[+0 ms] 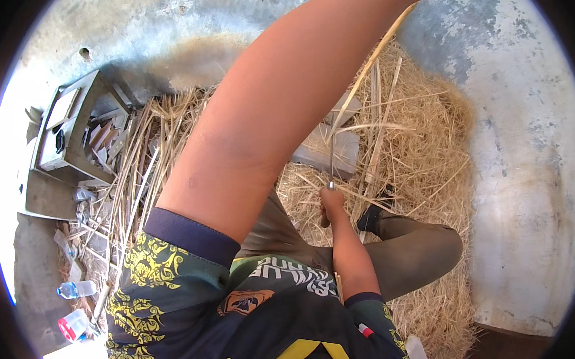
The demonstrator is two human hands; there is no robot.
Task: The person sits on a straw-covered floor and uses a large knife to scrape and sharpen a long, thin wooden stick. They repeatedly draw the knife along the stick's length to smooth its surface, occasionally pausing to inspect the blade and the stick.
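The left arm (pixel 258 114) extends diagonally up and across to the right; the left grip lies beyond the upper edge of view, so its closure cannot be determined. The right grip (pixel 331 199) is closed around the handle of a slim metal-bladed knife (pixel 332 161), blade directed away from the body. A long, narrow, pale fibrous strip (pixel 374 57) slants from beside the left forearm to the blade, among fine, tangled, straw-coloured shavings (pixel 430 134) and a flat-faced grey block (pixel 346 151).
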